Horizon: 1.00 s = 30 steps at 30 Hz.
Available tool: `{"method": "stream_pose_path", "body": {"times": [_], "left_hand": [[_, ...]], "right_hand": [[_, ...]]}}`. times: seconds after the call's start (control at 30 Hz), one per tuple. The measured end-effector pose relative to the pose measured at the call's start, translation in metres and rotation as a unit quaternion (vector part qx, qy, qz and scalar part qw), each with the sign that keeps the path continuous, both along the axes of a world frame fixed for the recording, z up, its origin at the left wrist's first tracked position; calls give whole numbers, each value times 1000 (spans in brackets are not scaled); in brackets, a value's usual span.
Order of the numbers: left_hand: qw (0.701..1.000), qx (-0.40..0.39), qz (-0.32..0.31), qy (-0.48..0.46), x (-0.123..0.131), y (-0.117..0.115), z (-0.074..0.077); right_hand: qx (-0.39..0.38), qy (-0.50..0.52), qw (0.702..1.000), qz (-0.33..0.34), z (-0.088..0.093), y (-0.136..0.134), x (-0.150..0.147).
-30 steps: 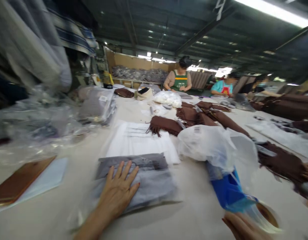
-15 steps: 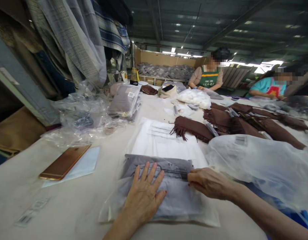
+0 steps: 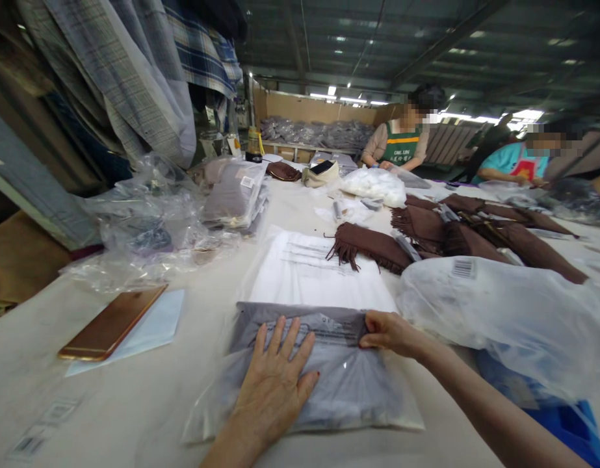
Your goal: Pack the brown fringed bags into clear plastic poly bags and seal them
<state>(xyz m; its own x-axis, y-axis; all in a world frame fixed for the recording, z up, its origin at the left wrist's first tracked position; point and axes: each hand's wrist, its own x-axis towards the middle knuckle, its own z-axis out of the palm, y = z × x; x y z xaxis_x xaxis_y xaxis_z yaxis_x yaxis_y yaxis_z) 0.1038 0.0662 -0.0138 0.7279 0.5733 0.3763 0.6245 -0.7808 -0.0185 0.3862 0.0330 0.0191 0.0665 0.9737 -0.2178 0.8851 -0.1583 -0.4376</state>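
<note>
Folded grey textile point(image 3: 343, 396) in a clear plastic bag point(image 3: 402, 416) lies flat on the desk point(image 3: 134, 416), front & centre, right before the person; dark printed lines show across its upper part. L hand point(image 3: 275, 390) is flat on top, fingers spread, palm down, gripping nothing. R hand point(image 3: 390, 333) pinches the bag's upper R edge btwn thumb & bent fingers. Just beyond, partly under the bag, is a stack of white printed bags point(image 3: 319, 273), w/ a brown fringed scarf point(image 3: 370, 247) across its far R corner. More brown scarves point(image 3: 468, 242) lie folded farther R. Near the R forearm: a big translucent bag point(image 3: 499, 292) w/ barcode label, partly over a blue item point(image 3: 567, 429), prob. plastic, mostly hidden so can't ID it. On L side, a phone in a brown-gold case point(image 3: 112, 325) rests on pale blue paper point(image 3: 166, 318); behind it, a crumpled heap of clear bags point(image 3: 134, 240) next to a pile of bagged grey goods point(image 3: 231, 195). Across the desk, a co-worker in a green apron point(image 3: 402, 151) & another w/ blue sleeves point(image 3: 497, 159), both looking down.
</note>
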Motion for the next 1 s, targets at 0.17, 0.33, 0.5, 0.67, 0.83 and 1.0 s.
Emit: {"method": "stream_pose_path", "body": {"times": [0.17, 0.33, 0.5, 0.67, 0.83, 1.0], "left_hand": [[1000, -29, 1, -9, 1, -1, 3], [1000, -27, 3, -3, 3, -1, 6], [997, -7, -56, 55, -35, 12, 9], [995, -65, 43, 58, -85, 29, -2], [994, -97, 40, 15, -98, 37, -27], [993, -105, -7, -55, -111, 57, -71]], "right_hand": [[164, -48, 980, -99, 11, -42, -15], [329, -122, 934, 61, -13, -80, -92], [299, -202, 925, 121, -58, -82, -123], [260, -168, 943, 124, -58, -77, -119], [262, -117, 951, 118, -18, -97, -110], [411, -94, 882, -208, 28, -173, -41]]}}
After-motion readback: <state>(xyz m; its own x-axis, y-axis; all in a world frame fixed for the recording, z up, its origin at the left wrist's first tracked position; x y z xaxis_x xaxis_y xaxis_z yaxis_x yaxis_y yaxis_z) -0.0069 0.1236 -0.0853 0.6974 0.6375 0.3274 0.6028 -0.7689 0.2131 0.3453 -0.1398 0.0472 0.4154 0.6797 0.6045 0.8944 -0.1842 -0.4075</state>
